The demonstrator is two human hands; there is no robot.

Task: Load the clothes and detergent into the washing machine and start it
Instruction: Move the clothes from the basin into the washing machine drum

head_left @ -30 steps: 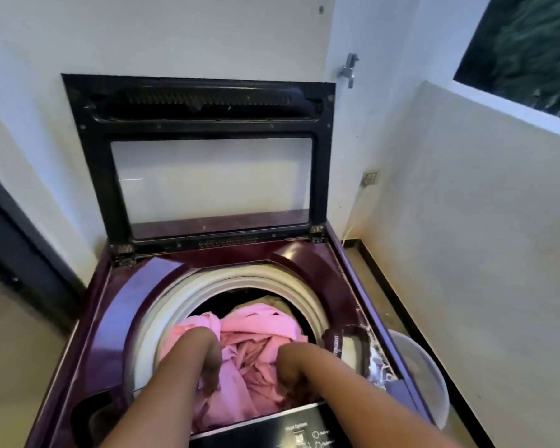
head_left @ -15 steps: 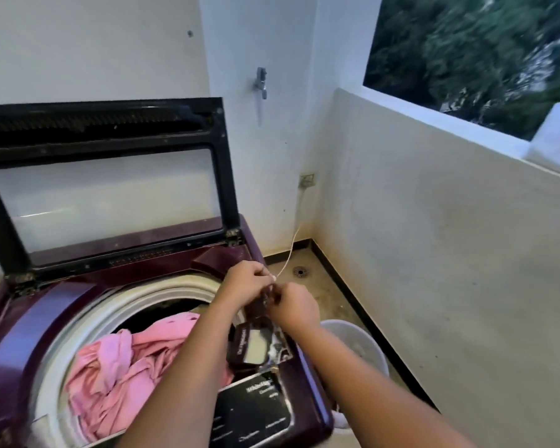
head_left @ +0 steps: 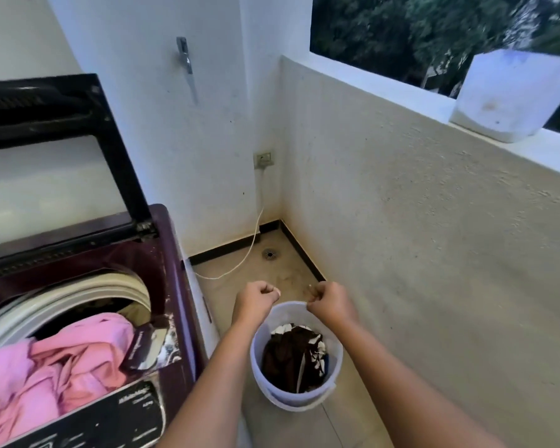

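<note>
A maroon top-load washing machine (head_left: 172, 253) stands at the left with its dark lid (head_left: 107, 134) raised. Pink clothes (head_left: 62, 360) fill the drum. A small detergent drawer (head_left: 146, 347) at the drum's right front corner is open and dusted with white powder. On the floor to the machine's right stands a white bucket (head_left: 260, 360) holding dark and white clothes (head_left: 291, 354). My left hand (head_left: 256, 299) and my right hand (head_left: 328, 302) hover above the bucket's far rim. Both are curled into fists, and I see nothing held in either.
A tap (head_left: 185, 59) sticks out of the wall above the machine. A white cable (head_left: 249, 250) runs from a wall socket (head_left: 264, 159) to the floor near a drain (head_left: 269, 253). A white box (head_left: 511, 92) sits on the low wall's ledge at right.
My hands left the pink clothes in the drum, passed the detergent drawer, and now hang over the bucket. The view has swung right.
</note>
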